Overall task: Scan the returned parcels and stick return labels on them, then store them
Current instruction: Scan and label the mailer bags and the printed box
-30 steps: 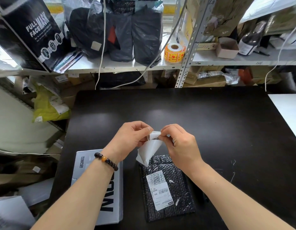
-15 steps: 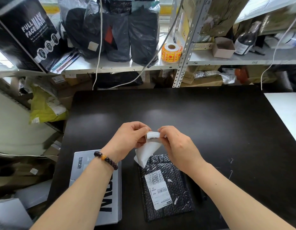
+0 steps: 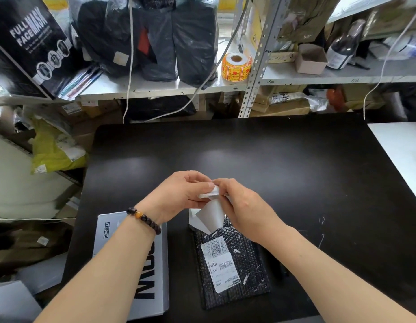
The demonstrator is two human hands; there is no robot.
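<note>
A black bubble-wrap parcel (image 3: 235, 264) with a white shipping label lies on the black table (image 3: 272, 159) near the front edge. Just above its far end, my left hand (image 3: 181, 194) and my right hand (image 3: 244, 210) both pinch a white return label (image 3: 210, 214) at its top edge. The label's backing sheet hangs down and curls toward the parcel. A beaded bracelet sits on my left wrist. A grey box (image 3: 153, 276) with large black lettering lies flat left of the parcel, partly under my left forearm.
A metal shelf (image 3: 155, 86) behind the table holds black plastic bags (image 3: 195, 40), a roll of orange stickers (image 3: 236, 66), a small open carton (image 3: 310, 59) and a bottle (image 3: 342, 47). A yellow mailer (image 3: 53, 150) lies at the left. A white surface (image 3: 402, 150) adjoins the table's right side.
My fingertips have drawn closer together at the label's top edge, and the backing sheet has peeled and curled further down. The parcel and grey box stay in place.
</note>
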